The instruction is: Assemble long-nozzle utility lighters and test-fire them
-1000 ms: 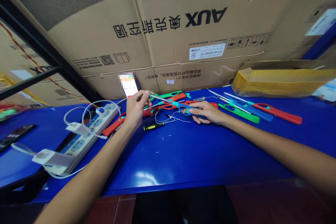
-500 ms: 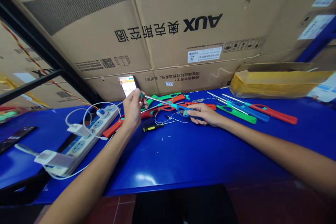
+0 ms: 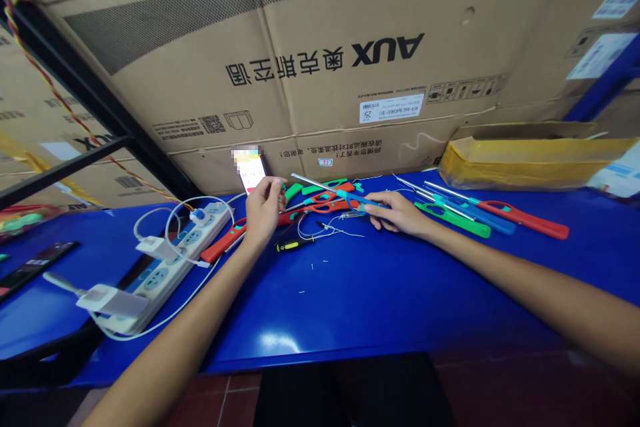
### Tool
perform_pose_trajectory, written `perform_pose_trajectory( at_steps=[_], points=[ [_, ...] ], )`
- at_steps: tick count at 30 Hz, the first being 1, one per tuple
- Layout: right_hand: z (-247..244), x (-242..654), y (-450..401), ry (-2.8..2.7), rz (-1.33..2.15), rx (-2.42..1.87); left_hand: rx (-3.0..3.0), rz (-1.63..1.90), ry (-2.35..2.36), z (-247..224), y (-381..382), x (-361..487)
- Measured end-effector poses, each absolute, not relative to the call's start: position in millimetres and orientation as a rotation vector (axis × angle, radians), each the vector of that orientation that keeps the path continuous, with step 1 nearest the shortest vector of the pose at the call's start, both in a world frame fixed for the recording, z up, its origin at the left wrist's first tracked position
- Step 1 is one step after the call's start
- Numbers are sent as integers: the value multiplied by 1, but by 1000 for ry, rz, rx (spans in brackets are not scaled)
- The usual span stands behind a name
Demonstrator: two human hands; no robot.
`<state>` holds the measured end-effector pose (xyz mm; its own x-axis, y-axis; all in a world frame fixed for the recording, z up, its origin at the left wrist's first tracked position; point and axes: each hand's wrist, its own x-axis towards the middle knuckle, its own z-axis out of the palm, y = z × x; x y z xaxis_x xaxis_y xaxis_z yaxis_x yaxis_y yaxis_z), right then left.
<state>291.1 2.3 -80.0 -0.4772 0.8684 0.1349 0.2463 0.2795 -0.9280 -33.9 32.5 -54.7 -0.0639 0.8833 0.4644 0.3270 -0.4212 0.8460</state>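
Note:
My right hand [image 3: 393, 212] is closed around the handle of a blue long-nosed lighter [image 3: 373, 202], its metal tube pointing up and left. Beside the tube's tip, my left hand [image 3: 265, 210] is closed in a pinch, with a small teal-green piece [image 3: 283, 188] showing at its fingertips. What exactly this piece is, I cannot make out. Under and behind the hands lie red lighters [image 3: 223, 242] and a green lighter [image 3: 325, 185] in a loose pile. A black-and-yellow screwdriver [image 3: 294, 245] rests in front of them, near a thin white cord [image 3: 333, 232].
A white power strip [image 3: 175, 260] with chargers and cables occupies the left. A lit phone [image 3: 251, 172] leans on the large cardboard box [image 3: 320, 100] behind. Red, blue and green lighters [image 3: 525, 220] lie at right, before an open yellow-taped box [image 3: 530, 163]. Another phone [image 3: 37, 267] lies far left.
The metal tube's tip has come away from my left fingers, leaving a small gap. My left hand keeps the teal-green piece pinched, and my right hand still holds the blue lighter.

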Motion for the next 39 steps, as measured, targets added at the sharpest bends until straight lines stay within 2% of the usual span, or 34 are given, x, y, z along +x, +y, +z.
perform_pose_trajectory(
  at_steps=[6, 12, 26, 34, 39],
  points=[
    [-82, 287, -2, -1864, 1143, -1047, 2432, 889, 1275, -57, 24, -27],
    [-85, 281, -3, -1873, 1102, -1088, 2685, 709, 1139, -61, 17, -20],
    [-84, 281, -5, -1987, 1018, -1121, 2697, 744, 1050, -66, 8, -10],
    [-87, 277, -6, -2148, 369, -1048, 2755, 1032, 1023, -63, 3, -7],
    [-88, 277, -6, -2226, 279, -983, 2820, 1096, 1080, -60, -1, -3]
  ],
)
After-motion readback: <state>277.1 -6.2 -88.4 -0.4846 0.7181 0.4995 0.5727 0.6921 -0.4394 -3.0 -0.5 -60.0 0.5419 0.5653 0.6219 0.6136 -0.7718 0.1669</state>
